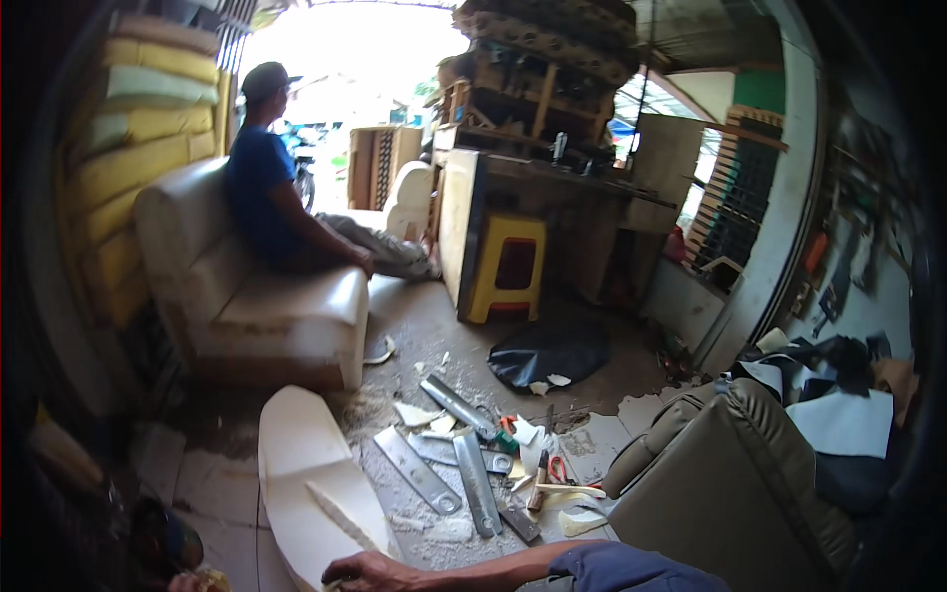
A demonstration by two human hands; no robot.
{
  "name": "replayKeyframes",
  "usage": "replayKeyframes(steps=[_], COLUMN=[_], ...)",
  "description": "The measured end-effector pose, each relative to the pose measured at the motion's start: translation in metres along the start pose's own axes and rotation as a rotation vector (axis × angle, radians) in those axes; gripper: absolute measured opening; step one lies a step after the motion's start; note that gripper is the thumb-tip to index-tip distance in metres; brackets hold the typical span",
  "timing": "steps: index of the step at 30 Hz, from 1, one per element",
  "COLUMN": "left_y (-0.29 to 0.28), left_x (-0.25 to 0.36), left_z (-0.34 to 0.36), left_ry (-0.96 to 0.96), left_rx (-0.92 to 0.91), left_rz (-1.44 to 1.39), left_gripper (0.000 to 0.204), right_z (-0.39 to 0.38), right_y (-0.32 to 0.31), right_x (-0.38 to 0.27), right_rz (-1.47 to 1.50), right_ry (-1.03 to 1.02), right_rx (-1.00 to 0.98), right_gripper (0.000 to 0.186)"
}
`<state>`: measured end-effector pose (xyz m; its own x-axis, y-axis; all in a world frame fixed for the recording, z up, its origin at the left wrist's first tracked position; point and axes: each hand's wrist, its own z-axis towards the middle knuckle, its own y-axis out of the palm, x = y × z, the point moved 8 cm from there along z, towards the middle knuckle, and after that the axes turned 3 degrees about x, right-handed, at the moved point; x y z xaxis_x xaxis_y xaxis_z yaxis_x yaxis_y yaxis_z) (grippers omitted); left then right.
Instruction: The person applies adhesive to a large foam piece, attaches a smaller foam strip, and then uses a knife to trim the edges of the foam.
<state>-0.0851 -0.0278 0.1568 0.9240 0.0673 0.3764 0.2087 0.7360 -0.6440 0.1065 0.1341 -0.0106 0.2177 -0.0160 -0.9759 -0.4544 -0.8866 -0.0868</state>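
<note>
A long white foam piece with a rounded top and a groove down its face lies on the tiled floor in front of me. My right hand rests at its lower end, fingers curled over the edge; the fingertips are partly hidden. Only a sliver of my left hand shows at the bottom edge, beside a small yellowish scrap; its fingers are cut off from view. Right of the foam are several flat grey metal strips, a wooden-handled hammer and red-handled scissors.
A person in a blue shirt sits on a pale sofa seat at the left. Beyond stand a yellow stool and a cluttered workbench. A brown padded cushion is at the right, near material scraps. Foam crumbs litter the floor.
</note>
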Motion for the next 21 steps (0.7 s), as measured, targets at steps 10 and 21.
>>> replayKeyframes(steps=[10, 21], left_y=[0.027, 0.041], left_x=[0.034, 0.034], left_z=[-0.034, -0.041], left_ry=[-0.393, -0.41], left_rx=[-0.03, -0.065], left_rz=[-0.251, -0.096], left_gripper=[0.059, 0.068], right_z=[-0.021, -0.037], right_y=[-0.019, -0.008], right_x=[-0.039, -0.076], right_rz=[0.462, 0.126], right_ry=[-0.06, -0.111], right_rx=[0.051, 0.076], right_gripper=[0.03, 0.035])
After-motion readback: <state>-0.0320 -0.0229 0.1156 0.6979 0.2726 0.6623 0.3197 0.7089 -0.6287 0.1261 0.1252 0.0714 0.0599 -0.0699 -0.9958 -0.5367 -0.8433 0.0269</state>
